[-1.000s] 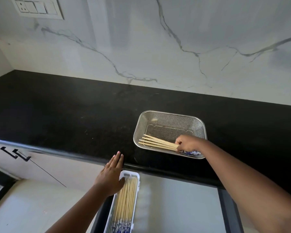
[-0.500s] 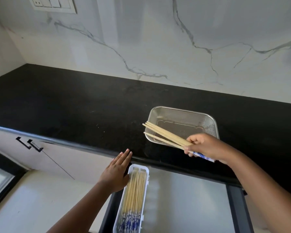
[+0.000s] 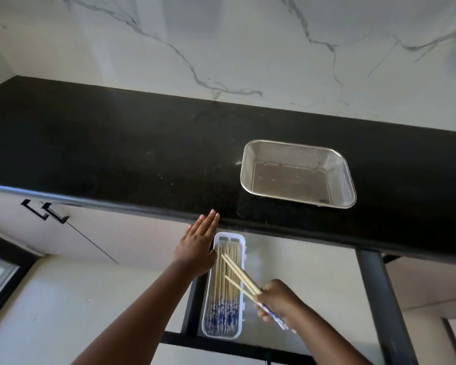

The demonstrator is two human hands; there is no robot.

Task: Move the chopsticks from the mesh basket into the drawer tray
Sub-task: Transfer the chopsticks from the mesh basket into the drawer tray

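Note:
The steel mesh basket point(image 3: 349, 185) sits on the black counter at the right, with nothing in it. Below the counter edge, a narrow white drawer tray point(image 3: 242, 259) lies in the open drawer, filled with several wooden chopsticks with blue-patterned ends. My right hand point(image 3: 279, 301) is shut on a small bundle of chopsticks point(image 3: 241, 276), held slanted just above the tray's right side, tips pointing up-left. My left hand point(image 3: 196, 246) is flat with fingers together, resting against the tray's left rim near its far end.
The black counter point(image 3: 116, 159) runs across the view under a white marble wall. The open drawer has a dark frame point(image 3: 377, 299) and a pale bottom. White cabinet doors with black handles point(image 3: 45, 213) are at the left.
My right hand lifted the chopsticks out of the basket and carried them down and left to above the drawer tray. The basket now holds none. My left hand stayed at the tray.

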